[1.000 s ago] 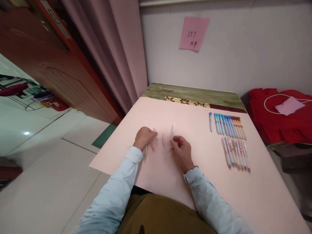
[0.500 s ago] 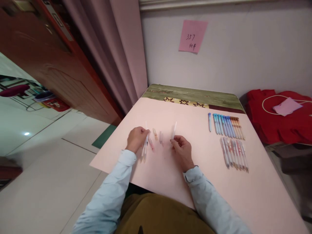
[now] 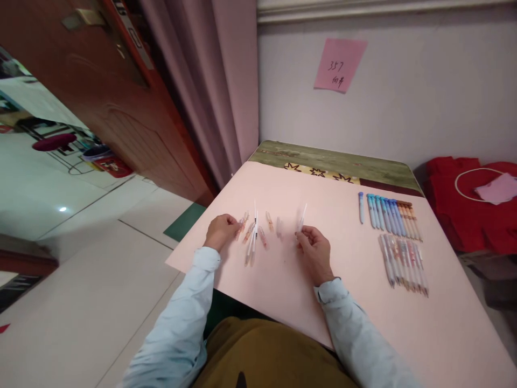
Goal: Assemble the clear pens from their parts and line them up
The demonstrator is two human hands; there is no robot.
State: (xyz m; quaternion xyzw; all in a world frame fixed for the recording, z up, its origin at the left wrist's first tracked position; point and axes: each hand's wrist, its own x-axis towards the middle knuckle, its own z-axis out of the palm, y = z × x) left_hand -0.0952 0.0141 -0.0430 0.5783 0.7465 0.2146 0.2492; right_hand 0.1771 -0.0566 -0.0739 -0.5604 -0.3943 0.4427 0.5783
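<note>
My right hand (image 3: 315,253) pinches a pale see-through pen barrel with a thin white refill (image 3: 304,211) sticking up out of it, above the pink table cover. To the left, my left hand (image 3: 221,231) has its fingertips closed on a pinkish pen barrel (image 3: 241,226) at the edge of a loose group. Right beside it lies a bunch of white pen refills (image 3: 251,247). Between my hands are a reddish patterned barrel (image 3: 263,237), a yellowish barrel (image 3: 270,221) and a clear barrel piece (image 3: 279,227).
At the table's right lie a row of blue and brown pens (image 3: 388,215) and, nearer me, a row of whitish pens (image 3: 404,264). One blue pen (image 3: 361,208) lies apart. The pink cover (image 3: 274,291) ends near my body. A red cloth (image 3: 464,215) is beyond the right edge.
My left hand has moved left from the white refills to the pinkish barrels, uncovering several pieces. My right hand still holds its piece. The view has turned slightly left.
</note>
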